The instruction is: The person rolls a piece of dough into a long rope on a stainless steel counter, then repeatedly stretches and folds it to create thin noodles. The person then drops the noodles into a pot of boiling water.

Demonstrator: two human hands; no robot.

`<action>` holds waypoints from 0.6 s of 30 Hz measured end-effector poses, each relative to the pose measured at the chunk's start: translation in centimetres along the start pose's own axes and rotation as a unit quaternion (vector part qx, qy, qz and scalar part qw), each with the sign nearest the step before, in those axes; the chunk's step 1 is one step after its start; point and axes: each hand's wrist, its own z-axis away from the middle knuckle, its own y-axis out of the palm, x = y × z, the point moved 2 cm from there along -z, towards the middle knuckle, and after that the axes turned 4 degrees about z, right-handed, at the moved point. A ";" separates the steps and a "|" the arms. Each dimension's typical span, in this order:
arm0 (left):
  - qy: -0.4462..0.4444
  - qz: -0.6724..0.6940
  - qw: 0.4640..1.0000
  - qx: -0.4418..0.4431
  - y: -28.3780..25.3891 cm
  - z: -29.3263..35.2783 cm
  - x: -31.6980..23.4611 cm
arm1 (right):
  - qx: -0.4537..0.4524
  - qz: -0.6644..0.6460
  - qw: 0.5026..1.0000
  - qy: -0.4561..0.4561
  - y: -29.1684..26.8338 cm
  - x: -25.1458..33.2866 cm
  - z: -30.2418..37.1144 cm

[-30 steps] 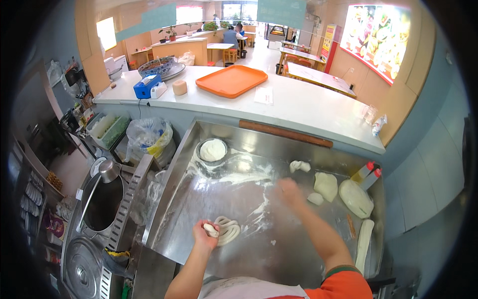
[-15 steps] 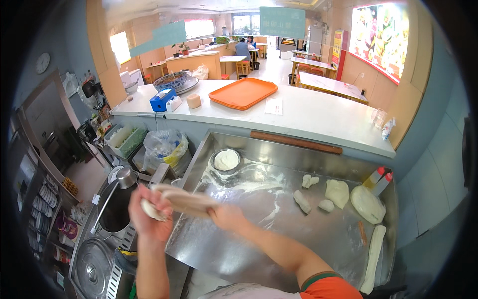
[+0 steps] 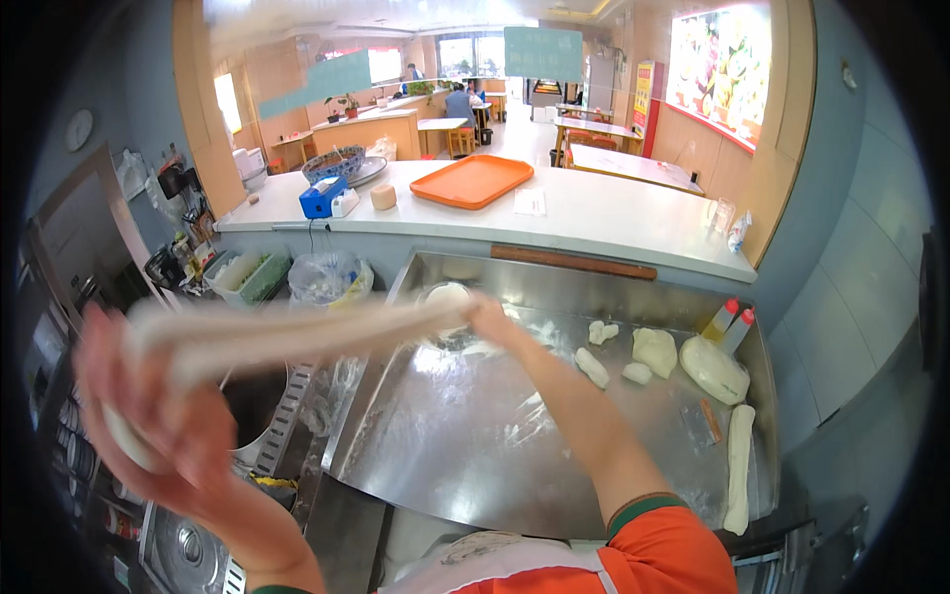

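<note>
A long strip of pale dough [image 3: 307,332] stretches in the air between my two hands, smeared by motion. My left hand [image 3: 163,416], raised at the left above the stove side, is closed around one end, with some dough showing below its fingers. My right hand [image 3: 487,317] grips the other end over the far left part of the metal work tray [image 3: 435,436]. Behind the right hand and dough, a bowl of white flour [image 3: 447,295] is partly hidden. Streaks of flour lie on the tray's surface around it.
Several dough lumps [image 3: 654,350], a thick dough roll [image 3: 739,470] and two red-capped bottles [image 3: 730,322] occupy the tray's right side. A dark pot [image 3: 255,401] stands at left. On the white counter [image 3: 614,220] beyond rests an orange tray [image 3: 472,182]. People sit farther back.
My left hand has swung left and up, closer to the camera, while the right moved forward and right. The dough between them has become longer. The view has shifted slightly.
</note>
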 end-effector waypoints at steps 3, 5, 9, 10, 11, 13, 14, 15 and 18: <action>0.151 -0.132 0.980 0.018 1.2 -5.2 -5.6 | 0.031 -0.239 0.970 0.025 -4.2 4.6 -10.3; 0.071 -0.122 0.979 0.146 0.4 -8.3 -7.2 | 0.029 -0.251 0.967 0.006 -5.3 5.6 -12.9; 0.023 0.029 0.999 0.007 -6.8 -7.4 -6.7 | 0.057 -0.235 0.967 0.078 -5.1 1.8 -2.7; 0.018 0.059 0.997 -0.041 -9.6 -5.7 -5.5 | 0.061 -0.237 0.962 0.118 -5.1 0.3 1.9; 0.023 0.077 0.995 -0.063 -12.2 -3.3 -4.2 | 0.064 -0.211 0.968 0.121 -5.6 -1.2 6.9; 0.016 0.167 0.979 -0.113 -16.0 2.1 -3.1 | 0.061 -0.074 0.983 0.156 -7.1 -3.8 15.4; 0.000 0.198 0.975 -0.101 -17.4 3.7 -3.1 | 0.055 -0.301 0.906 0.291 -8.0 -5.1 18.7; 0.017 0.183 0.971 -0.154 -18.6 4.9 -2.9 | 0.062 -0.212 0.919 0.327 -9.2 -6.1 20.4; 0.023 0.120 0.987 -0.100 -18.0 2.8 -5.4 | 0.140 0.155 0.937 0.280 -12.7 -7.4 17.8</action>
